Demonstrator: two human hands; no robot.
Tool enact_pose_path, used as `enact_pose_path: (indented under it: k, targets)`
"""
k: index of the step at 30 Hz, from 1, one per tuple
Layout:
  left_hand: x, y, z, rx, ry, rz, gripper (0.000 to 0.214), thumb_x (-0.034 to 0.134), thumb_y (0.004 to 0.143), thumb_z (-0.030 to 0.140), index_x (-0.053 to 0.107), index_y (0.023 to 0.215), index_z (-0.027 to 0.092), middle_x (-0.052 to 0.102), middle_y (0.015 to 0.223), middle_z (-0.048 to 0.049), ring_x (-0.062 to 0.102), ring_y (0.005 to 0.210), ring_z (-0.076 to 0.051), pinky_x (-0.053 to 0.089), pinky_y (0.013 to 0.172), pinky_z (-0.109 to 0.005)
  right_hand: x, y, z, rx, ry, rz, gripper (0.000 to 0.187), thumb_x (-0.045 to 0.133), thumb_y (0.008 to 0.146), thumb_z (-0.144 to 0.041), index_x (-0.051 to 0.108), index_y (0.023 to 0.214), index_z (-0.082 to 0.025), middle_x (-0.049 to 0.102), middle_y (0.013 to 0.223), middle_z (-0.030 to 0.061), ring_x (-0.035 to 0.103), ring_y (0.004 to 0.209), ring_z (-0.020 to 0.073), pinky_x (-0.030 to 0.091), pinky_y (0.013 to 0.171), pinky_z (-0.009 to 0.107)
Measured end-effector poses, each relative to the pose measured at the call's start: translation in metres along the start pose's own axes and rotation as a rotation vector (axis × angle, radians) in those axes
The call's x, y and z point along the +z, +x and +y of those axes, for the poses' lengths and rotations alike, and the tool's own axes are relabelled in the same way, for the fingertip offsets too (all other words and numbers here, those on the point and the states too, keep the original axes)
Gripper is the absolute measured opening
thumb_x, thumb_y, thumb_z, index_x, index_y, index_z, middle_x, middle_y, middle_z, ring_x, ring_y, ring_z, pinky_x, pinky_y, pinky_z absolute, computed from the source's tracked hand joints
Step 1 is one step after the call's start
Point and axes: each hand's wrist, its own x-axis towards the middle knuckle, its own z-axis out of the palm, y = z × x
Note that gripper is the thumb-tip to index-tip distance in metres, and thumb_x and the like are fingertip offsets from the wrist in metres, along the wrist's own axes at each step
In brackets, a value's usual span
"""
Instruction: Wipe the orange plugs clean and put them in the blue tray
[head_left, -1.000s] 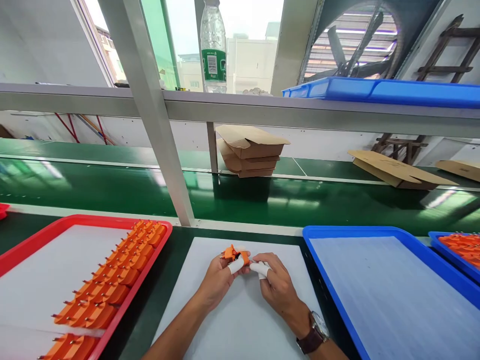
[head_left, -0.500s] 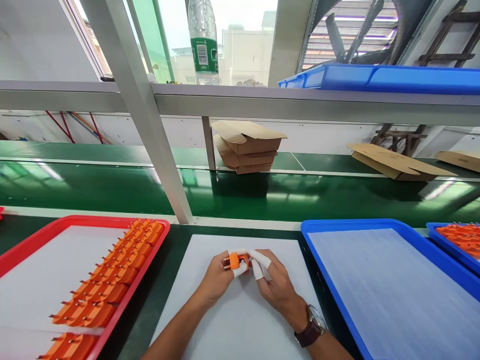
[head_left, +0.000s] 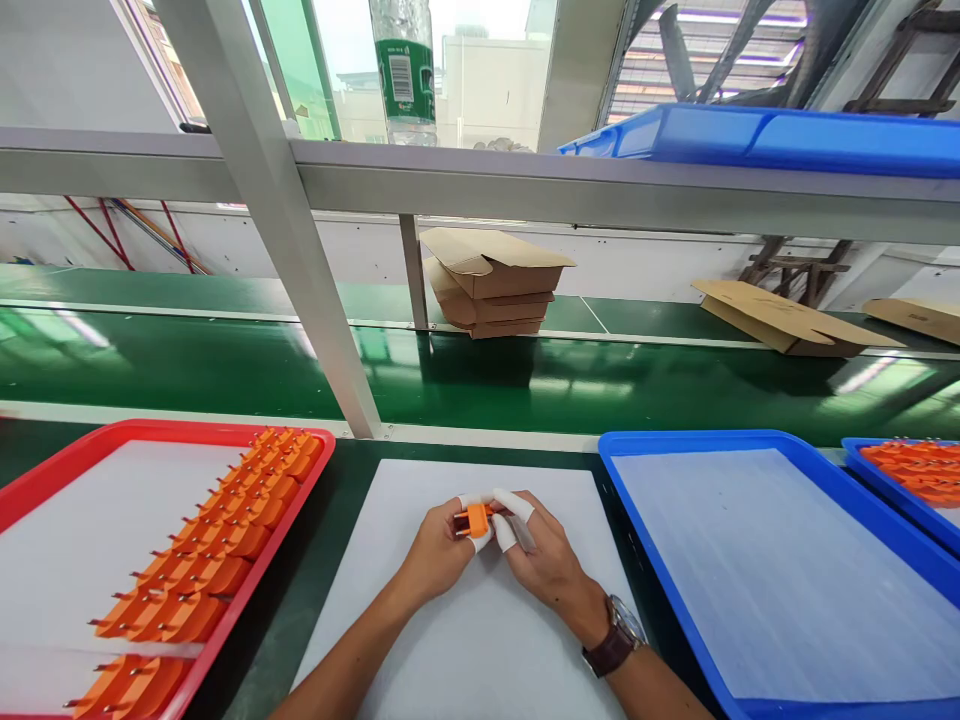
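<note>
In the middle of the head view, over a white sheet (head_left: 480,640), I hold a small orange plastic plug part (head_left: 478,519) with thin prongs pointing left. My left hand (head_left: 436,550) is closed around it, thumb below and forefinger above. My right hand (head_left: 551,560) pinches at the part's right end, its fingertips close against the left ones. White finger covers sit on fingers of both hands. Something greyish shows between the right fingers and palm; I cannot tell what it is. A watch (head_left: 616,636) is on the right wrist.
On the left, a red tray (head_left: 330,470) holds rows of similar orange parts (head_left: 217,575). A lined blue tray (head_left: 652,560) lies on the right, beside another blue tray with orange parts (head_left: 919,470). Behind are a metal post (head_left: 292,240), green conveyor (head_left: 187,370) and cardboard boxes (head_left: 510,290).
The orange part has turned slightly in my fingers, and my right fingertips have closed in at its right end. The whole view has shifted slightly.
</note>
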Motion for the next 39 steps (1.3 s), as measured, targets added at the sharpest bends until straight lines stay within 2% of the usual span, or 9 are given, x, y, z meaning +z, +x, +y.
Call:
enact_pose_path:
  k: [3,7,11,14,22,26,30,33,39]
  targets:
    - [0.000,-0.001,0.002,0.006,-0.009,-0.044,0.036,0.070,0.066,0.012,0.075,0.101,0.022,0.073,0.105,-0.0064,0.066,0.101,-0.027,0.051,0.091,-0.035,0.001,0.000,0.001,-0.007,0.001,0.004,0.047,0.047,0.094,-0.011,0.047,0.138,-0.027,0.065,0.107,0.0076,0.064,0.095,0.0202,0.058,0.082,0.038]
    - [0.002,-0.002,0.007,-0.025,-0.002,-0.080,0.033,0.075,0.069,0.020,0.075,0.102,0.021,0.074,0.100,-0.0075,0.066,0.099,-0.029,0.052,0.089,-0.038,0.005,-0.002,0.008,0.029,0.035,0.076,0.040,0.048,0.095,-0.014,0.051,0.133,-0.026,0.064,0.096,0.0054,0.064,0.083,0.0180,0.057,0.073,0.034]
    - [0.002,-0.001,0.004,-0.061,-0.019,-0.075,0.040,0.079,0.069,0.027,0.073,0.108,0.021,0.073,0.101,-0.0084,0.067,0.094,-0.028,0.052,0.090,-0.039,0.006,-0.002,0.013,0.134,0.095,0.193,0.034,0.047,0.097,-0.017,0.054,0.129,-0.026,0.064,0.092,0.0039,0.064,0.078,0.0165,0.057,0.069,0.031]
    - [0.000,0.002,0.000,-0.081,-0.025,-0.039,0.033,0.076,0.074,0.032,0.073,0.104,0.020,0.071,0.105,-0.0091,0.066,0.096,-0.027,0.053,0.088,-0.038,0.004,-0.002,0.013,0.197,0.112,0.237,0.035,0.044,0.098,-0.018,0.052,0.132,-0.026,0.064,0.098,0.0046,0.065,0.082,0.0163,0.058,0.072,0.032]
    - [-0.001,0.003,0.001,-0.091,-0.022,-0.001,0.027,0.077,0.074,0.035,0.073,0.093,0.017,0.070,0.101,-0.0092,0.066,0.095,-0.027,0.052,0.088,-0.039,0.002,-0.006,0.006,0.077,0.198,0.173,0.044,0.035,0.100,-0.013,0.038,0.143,-0.024,0.061,0.113,0.0097,0.064,0.103,0.0200,0.057,0.088,0.042]
    - [-0.003,0.004,-0.003,-0.071,-0.085,-0.025,0.039,0.084,0.066,0.029,0.071,0.100,0.017,0.072,0.104,-0.0099,0.066,0.104,-0.029,0.048,0.098,-0.042,-0.001,-0.004,0.003,-0.003,0.110,0.110,0.048,0.034,0.099,-0.009,0.037,0.144,-0.024,0.061,0.115,0.0102,0.063,0.106,0.0207,0.056,0.092,0.044]
    - [-0.005,0.006,-0.008,-0.071,-0.090,-0.019,0.041,0.082,0.068,0.031,0.068,0.103,0.016,0.071,0.112,-0.0119,0.066,0.108,-0.029,0.046,0.102,-0.044,-0.004,-0.003,0.001,-0.072,0.020,0.065,0.051,0.036,0.097,-0.007,0.034,0.146,-0.023,0.062,0.115,0.0121,0.061,0.109,0.0233,0.056,0.089,0.046]
    - [-0.007,0.008,-0.010,-0.052,-0.066,0.026,0.040,0.081,0.070,0.034,0.067,0.103,0.016,0.071,0.111,-0.0110,0.066,0.107,-0.028,0.047,0.102,-0.043,-0.003,-0.003,0.001,-0.105,0.003,0.065,0.052,0.038,0.096,-0.006,0.035,0.146,-0.022,0.062,0.110,0.0124,0.062,0.101,0.0231,0.057,0.083,0.044]
    - [-0.008,0.007,-0.011,-0.014,0.031,0.002,0.035,0.075,0.075,0.029,0.066,0.106,0.017,0.070,0.103,-0.0075,0.065,0.099,-0.024,0.049,0.097,-0.040,0.000,-0.005,0.004,-0.042,0.023,0.155,0.052,0.042,0.095,-0.006,0.039,0.144,-0.024,0.059,0.107,0.0105,0.061,0.092,0.0200,0.056,0.077,0.039]
